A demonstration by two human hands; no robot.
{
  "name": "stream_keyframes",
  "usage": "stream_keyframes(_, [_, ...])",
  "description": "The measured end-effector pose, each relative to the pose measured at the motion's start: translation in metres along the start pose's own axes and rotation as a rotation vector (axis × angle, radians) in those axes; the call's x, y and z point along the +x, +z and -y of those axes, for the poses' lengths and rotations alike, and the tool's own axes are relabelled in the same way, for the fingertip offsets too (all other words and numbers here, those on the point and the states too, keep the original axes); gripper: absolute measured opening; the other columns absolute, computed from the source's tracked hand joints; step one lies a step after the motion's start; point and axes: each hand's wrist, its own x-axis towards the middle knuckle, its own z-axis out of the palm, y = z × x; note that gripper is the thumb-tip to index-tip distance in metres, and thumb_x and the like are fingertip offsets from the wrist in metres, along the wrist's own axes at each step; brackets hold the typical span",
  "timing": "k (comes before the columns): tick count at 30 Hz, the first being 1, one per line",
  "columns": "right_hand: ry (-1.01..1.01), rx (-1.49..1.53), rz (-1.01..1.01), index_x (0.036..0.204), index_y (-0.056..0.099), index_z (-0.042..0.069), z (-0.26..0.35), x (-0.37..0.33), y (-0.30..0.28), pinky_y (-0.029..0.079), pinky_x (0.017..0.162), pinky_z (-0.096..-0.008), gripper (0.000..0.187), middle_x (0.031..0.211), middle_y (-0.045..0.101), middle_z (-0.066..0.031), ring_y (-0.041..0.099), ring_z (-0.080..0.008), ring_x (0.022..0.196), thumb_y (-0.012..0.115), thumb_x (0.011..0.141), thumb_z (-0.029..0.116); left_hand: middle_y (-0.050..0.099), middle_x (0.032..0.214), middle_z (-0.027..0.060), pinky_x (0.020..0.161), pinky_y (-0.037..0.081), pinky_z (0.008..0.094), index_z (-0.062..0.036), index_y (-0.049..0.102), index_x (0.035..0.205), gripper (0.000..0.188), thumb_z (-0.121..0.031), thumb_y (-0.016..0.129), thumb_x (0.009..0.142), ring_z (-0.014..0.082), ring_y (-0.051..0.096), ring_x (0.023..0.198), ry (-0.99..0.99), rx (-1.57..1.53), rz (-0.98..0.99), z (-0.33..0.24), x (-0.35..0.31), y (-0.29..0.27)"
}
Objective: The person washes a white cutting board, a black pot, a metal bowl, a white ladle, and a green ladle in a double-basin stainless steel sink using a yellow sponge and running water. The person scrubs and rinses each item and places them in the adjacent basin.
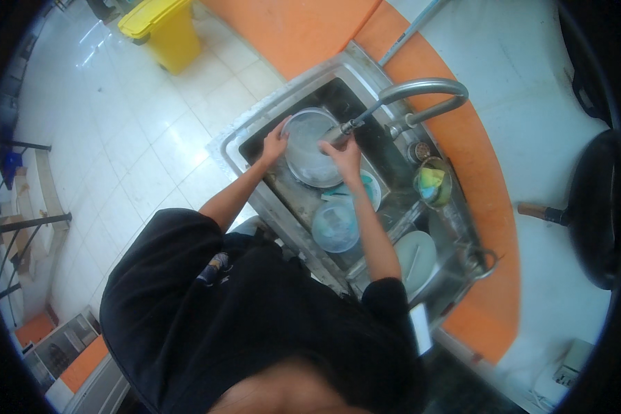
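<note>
My left hand (pixel 274 143) is closed on the left rim of a round, pale translucent container (pixel 309 157), tilted over the sink basin. Whether it is a bowl or a deep lid I cannot tell. In my right hand (pixel 345 157) is the metal spray head (pixel 337 134) of the tap, pointed at the container. Below them in the sink (pixel 286 200) lie a clear plastic tub (pixel 336 226) and a white and teal dish (pixel 371 190), partly hidden by my right forearm.
A curved metal tap (pixel 428 85) rises from the sink's far right edge. Nearby sits a small bowl with a yellow sponge (pixel 431 178). Pale plates (pixel 415 259) fill the right compartment. A black pan (pixel 593 210) hangs on the right wall; a yellow bin (pixel 169 38) stands far left.
</note>
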Motion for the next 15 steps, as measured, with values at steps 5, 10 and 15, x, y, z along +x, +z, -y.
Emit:
stream_keyframes(5, [0.035,0.366,0.193,0.115,0.045,0.000,-0.012,-0.002,0.015,0.045,0.084,-0.0290,0.058,0.103,0.059,-0.0074,0.057,-0.0161,0.095,0.077,0.068,0.013,0.056,0.120,0.0044,0.081,0.046,0.0266,-0.0272,0.046,0.131,0.047,-0.006,0.048,0.089,0.0115,0.054,0.098,0.014,-0.008,0.044,-0.004,-0.011,0.019])
stream_keyframes(10, [0.112,-0.156,0.430,0.128,0.038,0.004,-0.057,-0.001,-0.003,0.038,0.095,-0.0334,0.067,0.117,0.055,-0.0158,0.051,-0.0267,0.113,0.070,0.069,0.006,0.055,0.124,0.0083,0.089,0.042,0.0286,-0.0236,0.049,0.128,0.047,-0.002,0.048,0.086,0.0185,0.054,0.107,-0.174,-0.277,0.146,-0.028,-0.018,0.023])
stream_keyframes(15, [0.410,-0.545,0.210,0.132,0.035,0.006,-0.115,0.023,-0.006,0.036,0.099,-0.0381,0.061,0.134,0.038,-0.0204,0.041,-0.0345,0.122,0.055,0.077,0.020,0.055,0.121,0.0054,0.071,0.050,0.0266,-0.0186,0.051,0.127,0.043,-0.002,0.047,0.087,0.0155,0.056,0.097,-0.110,-0.268,0.180,-0.058,-0.033,0.045])
